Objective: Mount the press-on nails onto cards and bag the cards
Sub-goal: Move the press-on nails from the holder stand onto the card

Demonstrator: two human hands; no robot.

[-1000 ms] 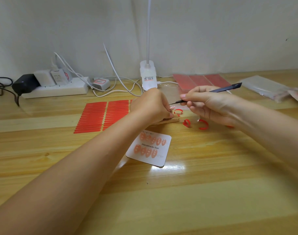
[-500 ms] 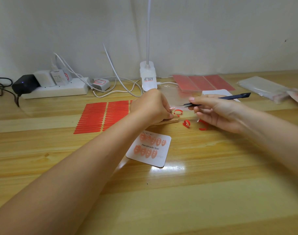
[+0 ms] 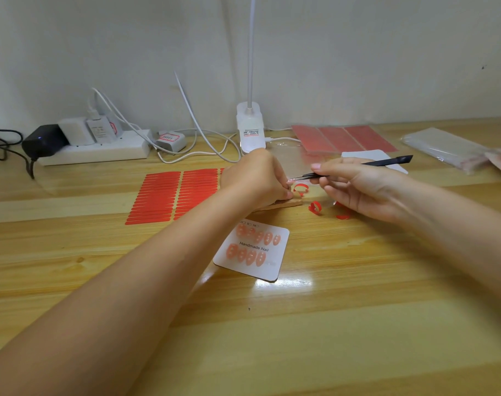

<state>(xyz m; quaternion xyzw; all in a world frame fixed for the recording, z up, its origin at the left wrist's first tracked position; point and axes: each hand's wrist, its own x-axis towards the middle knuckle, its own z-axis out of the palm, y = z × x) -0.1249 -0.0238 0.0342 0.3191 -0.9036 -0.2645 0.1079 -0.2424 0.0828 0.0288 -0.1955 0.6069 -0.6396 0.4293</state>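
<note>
A white card (image 3: 272, 270) printed "Handmade Nail" lies mid-table with two rows of orange press-on nails (image 3: 250, 256) stuck on it. Beyond it my left hand (image 3: 255, 178) is curled over a wooden stick (image 3: 283, 203), its fingertips pinching something small that I cannot make out. My right hand (image 3: 357, 190) holds black tweezers (image 3: 357, 164), their tips pointing left right at my left fingertips. Curled red backing strips (image 3: 315, 207) lie between and under my hands.
A sheet of red adhesive strips (image 3: 163, 195) lies at the left. Behind are a power strip with chargers (image 3: 95, 150), a white lamp base (image 3: 250, 130), pink sheets (image 3: 343, 137), a blank white card (image 3: 377, 158) and clear bags (image 3: 449, 147) at the far right.
My right hand drew back to the right with the tweezers, then came in again toward my left fingertips. My left hand stayed over the wooden stick.
</note>
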